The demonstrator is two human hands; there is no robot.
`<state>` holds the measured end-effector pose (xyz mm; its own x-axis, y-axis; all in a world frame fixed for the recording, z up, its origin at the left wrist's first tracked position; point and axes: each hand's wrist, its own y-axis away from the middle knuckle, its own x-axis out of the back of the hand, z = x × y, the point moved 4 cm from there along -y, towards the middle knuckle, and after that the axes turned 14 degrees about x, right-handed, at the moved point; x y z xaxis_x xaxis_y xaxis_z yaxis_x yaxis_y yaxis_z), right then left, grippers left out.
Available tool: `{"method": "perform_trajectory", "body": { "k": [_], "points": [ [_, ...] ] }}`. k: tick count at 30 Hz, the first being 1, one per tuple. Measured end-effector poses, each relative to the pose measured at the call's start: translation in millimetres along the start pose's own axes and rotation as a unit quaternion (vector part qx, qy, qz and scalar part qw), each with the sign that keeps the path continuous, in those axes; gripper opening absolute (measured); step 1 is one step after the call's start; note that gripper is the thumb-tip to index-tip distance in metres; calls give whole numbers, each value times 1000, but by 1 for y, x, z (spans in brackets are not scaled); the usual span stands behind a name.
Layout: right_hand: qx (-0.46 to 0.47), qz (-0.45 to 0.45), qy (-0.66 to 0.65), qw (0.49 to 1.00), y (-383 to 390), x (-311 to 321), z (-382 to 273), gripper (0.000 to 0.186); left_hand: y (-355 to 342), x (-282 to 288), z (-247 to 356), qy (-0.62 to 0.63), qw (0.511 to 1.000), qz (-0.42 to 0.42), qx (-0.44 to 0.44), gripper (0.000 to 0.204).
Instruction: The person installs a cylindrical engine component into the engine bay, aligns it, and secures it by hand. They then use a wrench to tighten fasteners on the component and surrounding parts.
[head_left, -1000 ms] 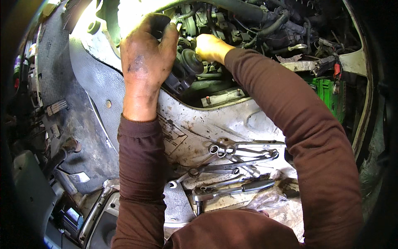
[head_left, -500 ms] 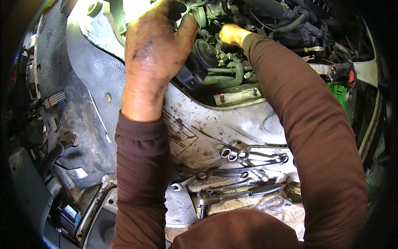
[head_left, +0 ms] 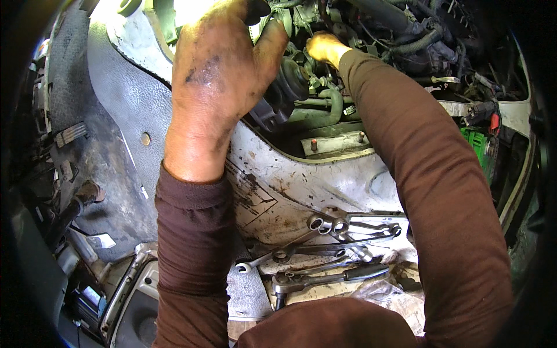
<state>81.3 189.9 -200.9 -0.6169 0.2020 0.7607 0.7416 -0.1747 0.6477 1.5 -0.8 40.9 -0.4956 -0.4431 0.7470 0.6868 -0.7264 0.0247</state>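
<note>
My left hand (head_left: 217, 81), smudged with dark grease, reaches over a vehicle's engine bay at the top. Its thumb stands off from bent fingers that curl round something dark at the upper edge; what they hold is hidden. Beside its thumb sits a round black engine part (head_left: 293, 78). Deeper among the hoses, my right hand (head_left: 328, 47) is closed, with its back toward me and its fingertips hidden by the parts there. A greenish pipe (head_left: 333, 107) bends just below it. Both forearms wear brown sleeves.
Several wrenches (head_left: 319, 249) and a ratchet with a socket (head_left: 325, 279) lie between my arms below the pale, stained body panel (head_left: 301, 185). Two studs stand on a metal bracket (head_left: 336, 144). A green part (head_left: 476, 142) is at right, a pedal (head_left: 71, 134) at left.
The view has shifted slightly, so the tools and panel sit a little lower and farther left. My left thumb has moved slightly right; my right hand stays among the same parts.
</note>
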Motion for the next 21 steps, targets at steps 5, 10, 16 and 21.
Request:
{"method": "perform_trajectory", "body": {
  "k": [5,10,16,21],
  "points": [
    [-31,-29,-8,999,-6,-8,8,36,-1,-7,-1,-6,998,24,-55,30],
    [11,-35,-30,999,-15,-14,6,30,1,-7,-5,16,999,10,-39,30],
    [13,-46,-23,999,-29,-33,22,32,0,-7,-1,-2,998,23,-58,31],
    [116,-71,132,982,-23,-27,13,30,-1,-7,-1,-15,999,12,-48,29]
  ]
}}
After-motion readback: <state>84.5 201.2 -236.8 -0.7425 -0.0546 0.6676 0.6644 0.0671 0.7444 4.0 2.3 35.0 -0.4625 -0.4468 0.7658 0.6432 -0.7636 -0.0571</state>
